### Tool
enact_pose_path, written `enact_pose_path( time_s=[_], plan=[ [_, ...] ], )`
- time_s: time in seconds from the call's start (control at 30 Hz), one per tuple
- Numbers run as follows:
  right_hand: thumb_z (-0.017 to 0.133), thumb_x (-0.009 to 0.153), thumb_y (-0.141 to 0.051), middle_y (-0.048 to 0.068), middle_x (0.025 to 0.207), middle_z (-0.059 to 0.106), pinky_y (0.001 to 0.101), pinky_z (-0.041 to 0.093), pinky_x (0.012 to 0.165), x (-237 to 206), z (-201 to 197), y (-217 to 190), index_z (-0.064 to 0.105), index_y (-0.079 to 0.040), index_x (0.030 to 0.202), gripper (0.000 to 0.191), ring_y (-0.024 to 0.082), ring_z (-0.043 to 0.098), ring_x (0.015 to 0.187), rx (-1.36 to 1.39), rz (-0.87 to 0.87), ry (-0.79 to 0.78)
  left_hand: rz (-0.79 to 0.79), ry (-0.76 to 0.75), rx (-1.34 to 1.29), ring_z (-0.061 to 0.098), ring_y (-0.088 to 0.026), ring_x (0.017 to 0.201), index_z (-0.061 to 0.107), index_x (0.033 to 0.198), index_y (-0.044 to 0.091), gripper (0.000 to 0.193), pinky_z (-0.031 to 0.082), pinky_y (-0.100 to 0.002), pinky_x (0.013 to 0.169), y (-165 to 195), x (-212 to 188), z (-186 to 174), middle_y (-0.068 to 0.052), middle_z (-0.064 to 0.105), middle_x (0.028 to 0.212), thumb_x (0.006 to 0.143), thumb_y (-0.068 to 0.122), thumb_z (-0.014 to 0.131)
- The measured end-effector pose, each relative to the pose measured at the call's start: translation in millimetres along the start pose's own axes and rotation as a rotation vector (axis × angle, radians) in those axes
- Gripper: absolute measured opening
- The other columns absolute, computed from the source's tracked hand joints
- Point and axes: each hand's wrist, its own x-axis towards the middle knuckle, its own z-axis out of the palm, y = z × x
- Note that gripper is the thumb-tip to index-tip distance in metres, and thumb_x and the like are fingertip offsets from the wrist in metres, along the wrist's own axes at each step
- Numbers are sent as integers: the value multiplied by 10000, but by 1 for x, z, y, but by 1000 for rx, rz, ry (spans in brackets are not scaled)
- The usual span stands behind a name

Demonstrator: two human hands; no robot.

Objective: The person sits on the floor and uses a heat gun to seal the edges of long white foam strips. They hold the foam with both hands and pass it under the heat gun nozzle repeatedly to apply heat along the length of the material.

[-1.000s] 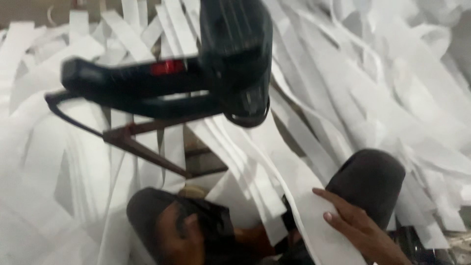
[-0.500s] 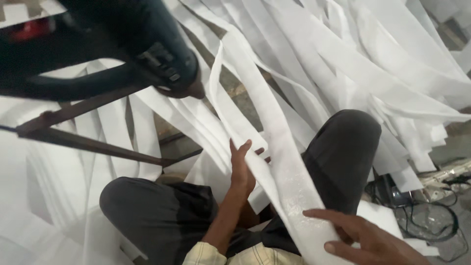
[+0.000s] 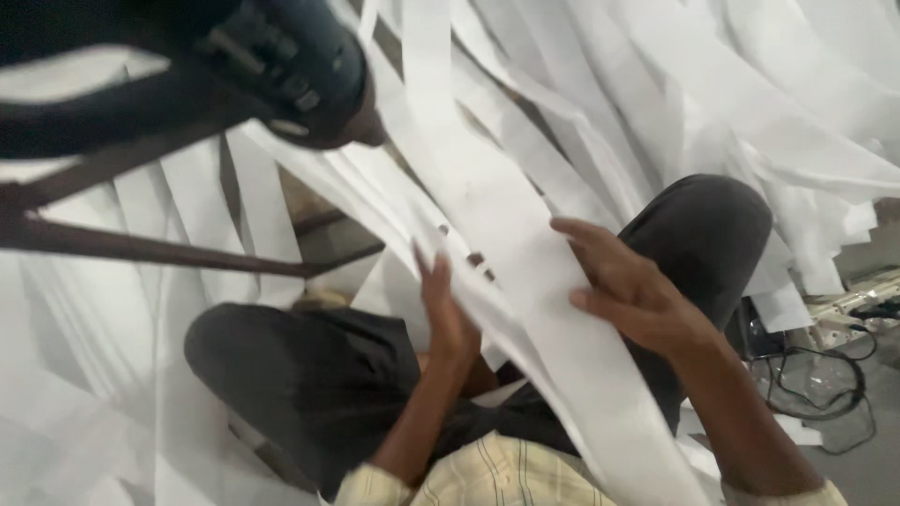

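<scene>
A long white paper strip [image 3: 525, 281] runs diagonally from the top centre down over my lap. My left hand [image 3: 445, 314] is under its left edge, fingers upright against the strip. Over the strip's right edge lies my right hand [image 3: 628, 290], fingers spread flat on the top face. Both hands touch this strip and steady it between them. My knees in dark trousers [image 3: 300, 375] sit below. A dark power tool [image 3: 272, 66] hangs at the upper left, above a thin metal frame [image 3: 169, 248].
Many more white strips [image 3: 731, 103] hang and pile all around, left and right. Black cables and small devices [image 3: 825, 365] lie on the floor at the right edge.
My right hand has risen from the strip's lower end to its middle. The left hand stays under the strip. The view has shifted, so the tool sits further up and left.
</scene>
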Motion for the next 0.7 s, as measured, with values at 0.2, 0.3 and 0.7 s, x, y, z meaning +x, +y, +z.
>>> enact_pose_path(
  time_s=[0.2,0.3,0.7],
  plan=[
    [629,893,2,177,1575,436,409,287,1186,30,-6,29,380,-70,1545,702,290,342,1502,-197,-11,-4,-121,57,111,394,-359,1430,21,1631,180,890,402,-496,1139,-36,26,15,-194,284,1616,967,591,447],
    [620,889,-17,160,1517,504,374,383,1136,28,-9,34,408,-96,1527,677,253,472,1406,-239,66,66,-79,-26,119,362,-355,1455,33,1647,157,895,379,-481,1156,-44,19,17,-194,269,1634,985,621,417],
    [589,938,-43,80,1215,665,272,542,867,22,-3,44,514,-68,1451,518,105,634,1015,5,201,195,-11,-183,508,141,-307,1588,-66,1646,51,789,189,-439,1261,-37,-44,17,-174,39,1741,1080,392,365]
  ],
)
